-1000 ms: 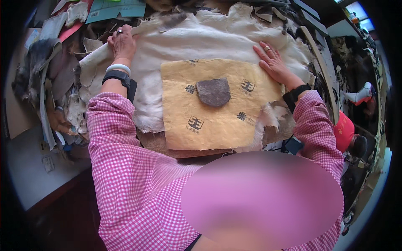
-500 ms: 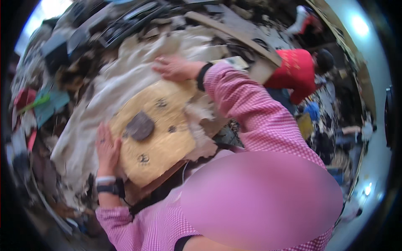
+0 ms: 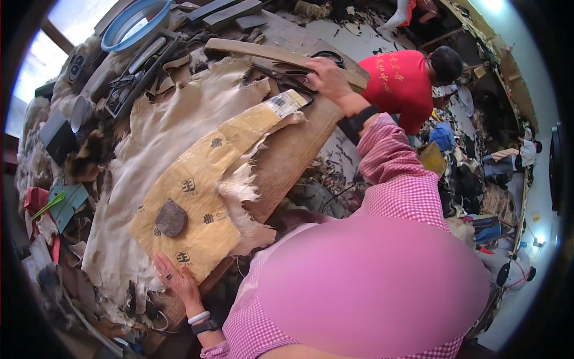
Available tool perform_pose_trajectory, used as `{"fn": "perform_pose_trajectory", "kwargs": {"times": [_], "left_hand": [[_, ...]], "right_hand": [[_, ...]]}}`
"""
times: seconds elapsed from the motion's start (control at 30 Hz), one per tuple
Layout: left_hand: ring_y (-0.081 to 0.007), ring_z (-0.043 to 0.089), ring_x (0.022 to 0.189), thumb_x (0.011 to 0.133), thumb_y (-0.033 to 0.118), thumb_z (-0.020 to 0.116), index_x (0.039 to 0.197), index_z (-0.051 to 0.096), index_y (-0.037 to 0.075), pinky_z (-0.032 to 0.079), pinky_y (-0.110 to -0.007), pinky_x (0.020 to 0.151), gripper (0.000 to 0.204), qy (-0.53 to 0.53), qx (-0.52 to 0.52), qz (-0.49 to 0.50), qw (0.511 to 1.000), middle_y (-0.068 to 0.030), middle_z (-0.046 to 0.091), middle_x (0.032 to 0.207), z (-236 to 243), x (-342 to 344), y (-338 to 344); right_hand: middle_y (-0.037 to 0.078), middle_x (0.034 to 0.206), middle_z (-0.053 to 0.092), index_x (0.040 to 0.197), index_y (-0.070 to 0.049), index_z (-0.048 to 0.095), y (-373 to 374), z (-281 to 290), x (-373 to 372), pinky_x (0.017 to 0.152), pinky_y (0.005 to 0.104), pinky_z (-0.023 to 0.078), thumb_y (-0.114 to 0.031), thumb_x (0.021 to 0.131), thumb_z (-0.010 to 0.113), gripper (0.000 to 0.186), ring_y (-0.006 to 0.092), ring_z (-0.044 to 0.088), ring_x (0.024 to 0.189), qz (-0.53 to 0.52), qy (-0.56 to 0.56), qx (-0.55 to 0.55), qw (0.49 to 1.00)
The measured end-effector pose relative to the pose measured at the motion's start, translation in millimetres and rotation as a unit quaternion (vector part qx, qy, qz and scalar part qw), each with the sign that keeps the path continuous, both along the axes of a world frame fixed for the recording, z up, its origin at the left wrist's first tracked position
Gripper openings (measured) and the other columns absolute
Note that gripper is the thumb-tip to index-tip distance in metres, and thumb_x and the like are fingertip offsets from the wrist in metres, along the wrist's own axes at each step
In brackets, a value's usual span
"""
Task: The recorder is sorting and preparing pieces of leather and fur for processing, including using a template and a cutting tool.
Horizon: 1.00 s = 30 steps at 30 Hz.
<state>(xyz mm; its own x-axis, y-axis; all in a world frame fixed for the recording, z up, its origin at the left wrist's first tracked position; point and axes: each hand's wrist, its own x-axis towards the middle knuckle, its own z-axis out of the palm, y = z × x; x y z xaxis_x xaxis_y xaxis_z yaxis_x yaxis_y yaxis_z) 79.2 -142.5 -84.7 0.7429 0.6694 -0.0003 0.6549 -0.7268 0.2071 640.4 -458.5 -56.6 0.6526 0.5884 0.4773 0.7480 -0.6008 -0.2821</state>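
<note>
A pale hide (image 3: 140, 149) lies spread over a wooden board (image 3: 299, 158). On it is a yellow paper pattern (image 3: 200, 161) with dark printed marks and a white label at its far end. A flat dark stone (image 3: 171, 218) rests on the paper's near left part. My left hand (image 3: 179, 284) is open, fingers laid on the paper's near edge. Beyond the paper's far end, my right hand (image 3: 332, 81) has its fingers bent at the handles of dark scissors (image 3: 278, 75), whose blades point left. The hand partly hides the handles.
A long wooden strip (image 3: 257, 49) lies along the far side, with a second black-handled tool (image 3: 329, 58) by it. A tool tray (image 3: 134, 78) and blue basin (image 3: 136, 24) stand far left. A person in a red shirt (image 3: 397, 84) bends close by on the right.
My right hand has left the hide and paper and moved right to the scissors. My left hand has shifted to the paper's near corner. The view has swung, showing more of the far side.
</note>
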Motion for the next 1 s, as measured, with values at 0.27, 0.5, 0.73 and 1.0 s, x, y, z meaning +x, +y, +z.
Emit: {"fn": "perform_pose_trajectory", "kwargs": {"times": [0.27, 0.5, 0.73, 1.0], "left_hand": [[-0.0278, 0.016, 0.144, 0.098, 0.050, 0.028, 0.148, 0.024, 0.009, 0.004, -0.049, 0.113, 0.066, -0.020, 0.018, 0.040, 0.999, -0.0107, 0.021, 0.155, -11, -2, -3], [-0.0366, 0.044, 0.120, 0.095, 0.023, 0.046, 0.125, 0.049, -0.003, 0.035, -0.042, 0.103, 0.041, -0.158, 0.150, 0.078, 0.973, -0.0237, 0.049, 0.128, -28, -13, 0], [-0.0190, 0.053, 0.095, 0.089, 0.014, 0.060, 0.125, 0.041, -0.001, 0.045, -0.030, 0.084, 0.043, -0.417, -0.075, 0.400, 0.813, -0.0110, 0.054, 0.109, -44, -20, -18], [-0.0200, 0.061, 0.090, 0.090, 0.020, 0.063, 0.121, 0.038, -0.003, 0.053, -0.032, 0.077, 0.046, -0.502, -0.298, 0.443, 0.681, -0.0129, 0.059, 0.103, -12, -29, 3]], "right_hand": [[0.013, 0.120, 0.054, 0.119, -0.005, 0.057, -49, -31, 20, 0.099, 0.0412, 0.039, -0.014, 0.076, 0.070, 0.046, 0.0325, 0.050, 0.114, -0.015, 0.012, -0.044, 0.999], [0.014, 0.114, 0.054, 0.128, -0.007, 0.051, -59, -35, 41, 0.095, 0.0409, 0.042, -0.009, 0.076, 0.067, 0.055, 0.0331, 0.052, 0.109, 0.001, 0.016, -0.042, 0.999], [0.013, 0.109, 0.055, 0.127, -0.011, 0.056, -55, 3, 21, 0.090, 0.0403, 0.043, -0.003, 0.075, 0.066, 0.052, 0.0333, 0.053, 0.102, 0.047, 0.035, 0.062, 0.996], [0.015, 0.103, 0.054, 0.124, -0.006, 0.057, 12, 33, -77, 0.084, 0.0373, 0.048, 0.002, 0.074, 0.066, 0.051, 0.0290, 0.055, 0.095, 0.252, 0.144, 0.077, 0.954]]}}
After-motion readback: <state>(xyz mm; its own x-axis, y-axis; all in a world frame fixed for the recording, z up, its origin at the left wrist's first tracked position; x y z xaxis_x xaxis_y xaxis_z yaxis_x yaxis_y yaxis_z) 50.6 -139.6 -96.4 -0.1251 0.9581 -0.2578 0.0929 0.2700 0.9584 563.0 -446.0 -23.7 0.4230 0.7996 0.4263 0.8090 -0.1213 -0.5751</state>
